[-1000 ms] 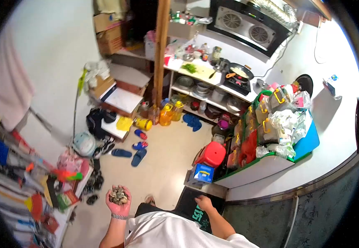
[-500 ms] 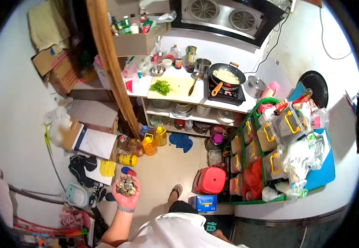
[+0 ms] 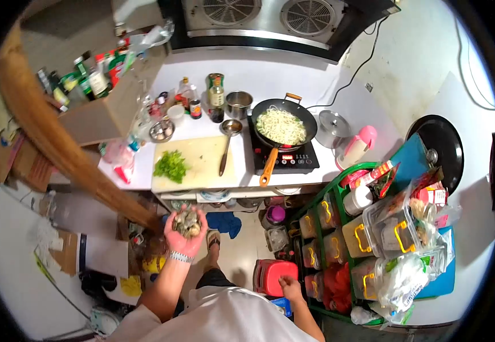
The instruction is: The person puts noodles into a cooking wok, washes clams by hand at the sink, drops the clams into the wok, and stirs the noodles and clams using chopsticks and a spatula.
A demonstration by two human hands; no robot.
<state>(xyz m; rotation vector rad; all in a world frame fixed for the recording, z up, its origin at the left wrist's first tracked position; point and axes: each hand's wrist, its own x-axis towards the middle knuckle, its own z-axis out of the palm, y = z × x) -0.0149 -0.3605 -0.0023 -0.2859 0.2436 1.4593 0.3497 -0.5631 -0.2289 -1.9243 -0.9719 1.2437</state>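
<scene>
My left hand (image 3: 186, 242) is palm up and cupped around a heap of clams (image 3: 187, 223), their shells grey-brown and pale. It is held out just in front of the counter's near edge, below the cutting board (image 3: 196, 149). Over the red stool (image 3: 265, 275) hangs my right hand (image 3: 290, 288), fingers loosely curled with nothing visible in them. On the induction cooker (image 3: 284, 162) rests a black wok (image 3: 260, 135) with pale noodle-like strips (image 3: 281, 126) inside. Chopped greens (image 3: 171, 166) and a ladle (image 3: 225, 151) lie on the board.
A wooden post (image 3: 70, 131) slants across the left side. At right stands a green rack (image 3: 316, 210) with plastic bins. Bottles (image 3: 195, 108), a steel pot (image 3: 239, 105) and a metal bowl (image 3: 162, 130) line the counter's back. A blue cloth (image 3: 224, 223) lies on the floor.
I have moved nearer the counter, and the wok and board look larger. My left hand still carries the clams. My right hand has come up into view over the stool.
</scene>
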